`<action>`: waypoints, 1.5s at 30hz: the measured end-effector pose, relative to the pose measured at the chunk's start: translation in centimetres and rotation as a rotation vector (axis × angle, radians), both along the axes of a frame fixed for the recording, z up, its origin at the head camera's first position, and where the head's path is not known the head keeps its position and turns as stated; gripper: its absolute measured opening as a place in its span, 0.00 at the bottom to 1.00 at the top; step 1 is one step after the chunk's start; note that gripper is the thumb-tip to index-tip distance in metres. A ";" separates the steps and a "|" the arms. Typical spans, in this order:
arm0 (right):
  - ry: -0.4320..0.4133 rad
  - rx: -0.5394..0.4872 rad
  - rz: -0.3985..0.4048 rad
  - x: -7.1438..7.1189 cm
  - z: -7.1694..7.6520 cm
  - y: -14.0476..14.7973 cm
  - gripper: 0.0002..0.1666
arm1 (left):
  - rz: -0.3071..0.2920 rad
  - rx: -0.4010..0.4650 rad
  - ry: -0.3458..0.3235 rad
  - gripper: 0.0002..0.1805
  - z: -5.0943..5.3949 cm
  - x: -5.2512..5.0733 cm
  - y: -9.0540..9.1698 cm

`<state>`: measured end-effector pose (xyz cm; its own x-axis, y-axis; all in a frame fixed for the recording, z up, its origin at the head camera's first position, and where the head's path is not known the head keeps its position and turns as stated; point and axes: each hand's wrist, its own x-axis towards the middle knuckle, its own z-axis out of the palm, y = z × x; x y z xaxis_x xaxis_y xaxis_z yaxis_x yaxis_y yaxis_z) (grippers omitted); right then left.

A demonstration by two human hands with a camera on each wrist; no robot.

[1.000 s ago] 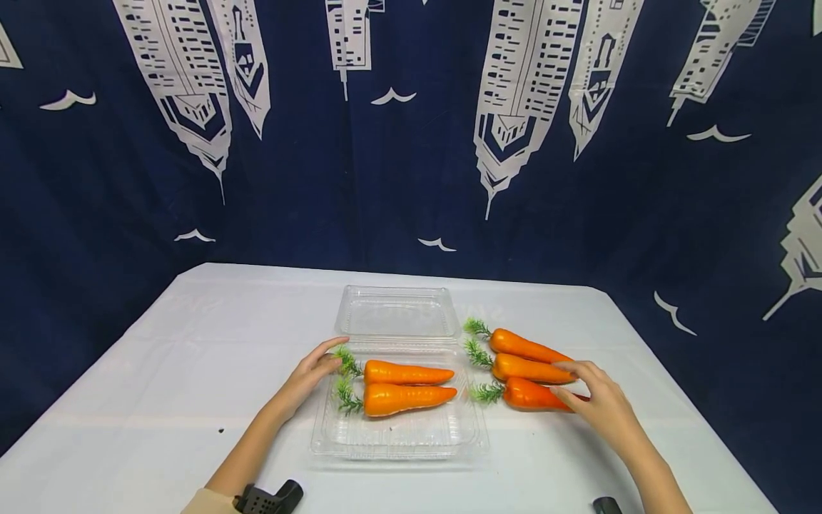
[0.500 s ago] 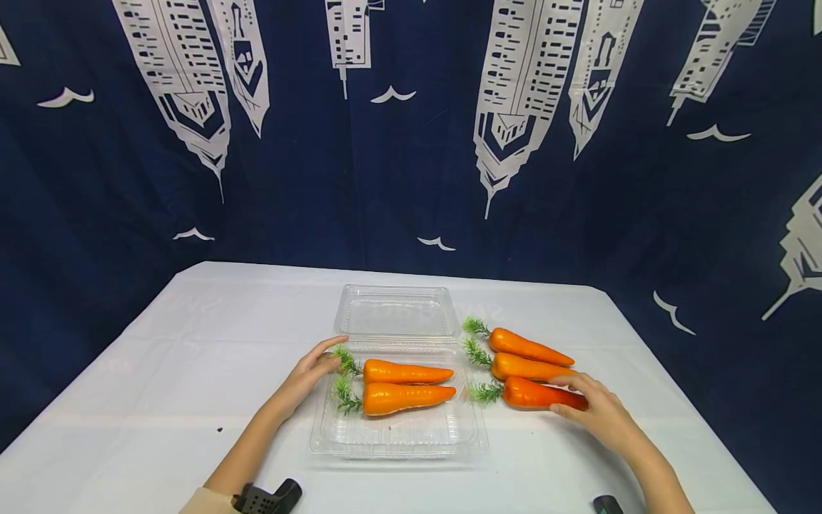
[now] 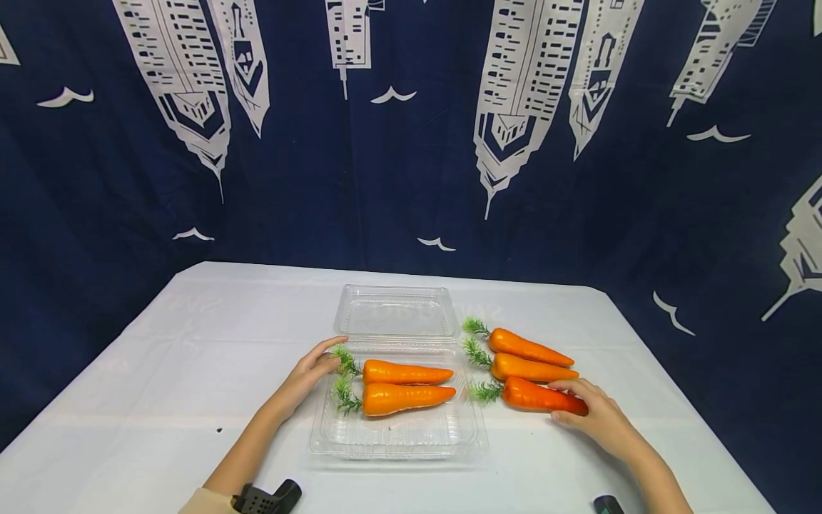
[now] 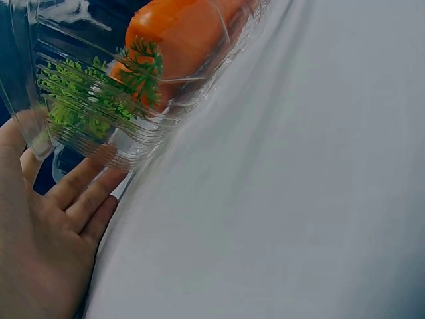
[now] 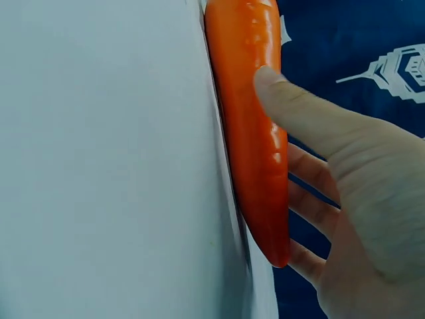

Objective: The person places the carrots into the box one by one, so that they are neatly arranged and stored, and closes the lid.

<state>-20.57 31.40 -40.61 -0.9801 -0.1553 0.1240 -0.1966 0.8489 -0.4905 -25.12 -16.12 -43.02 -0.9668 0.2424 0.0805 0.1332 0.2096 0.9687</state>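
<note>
My right hand (image 3: pixel 597 421) is at the tip end of the nearest, reddish-orange carrot (image 3: pixel 533 396), right of the box. In the right wrist view the thumb lies on one side of this carrot (image 5: pixel 249 133) and the fingers on the other. My left hand (image 3: pixel 302 382) rests against the left side of a clear plastic clamshell box (image 3: pixel 401 446), its fingers fairly straight along the wall. Inside the box lie two orange carrots, a far one (image 3: pixel 404 372) and a near one (image 3: pixel 404 400), green tops toward my left hand.
Two more carrots, one farther back (image 3: pixel 526 348) and one in the middle (image 3: pixel 529 368), lie beside the gripped one. The box's lid (image 3: pixel 397 312) is folded back behind its base. A white-covered table (image 3: pixel 160 385) meets a dark blue printed curtain (image 3: pixel 398 178).
My right hand has come down and nearer, from over the middle and nearest carrots onto the nearest one's tip end. The left hand and the box have stayed put.
</note>
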 end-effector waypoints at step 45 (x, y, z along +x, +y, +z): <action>0.021 -0.098 0.115 -0.4 -1.0 0.1 0.27 | 0.005 0.012 0.005 0.24 -0.2 0.0 -0.1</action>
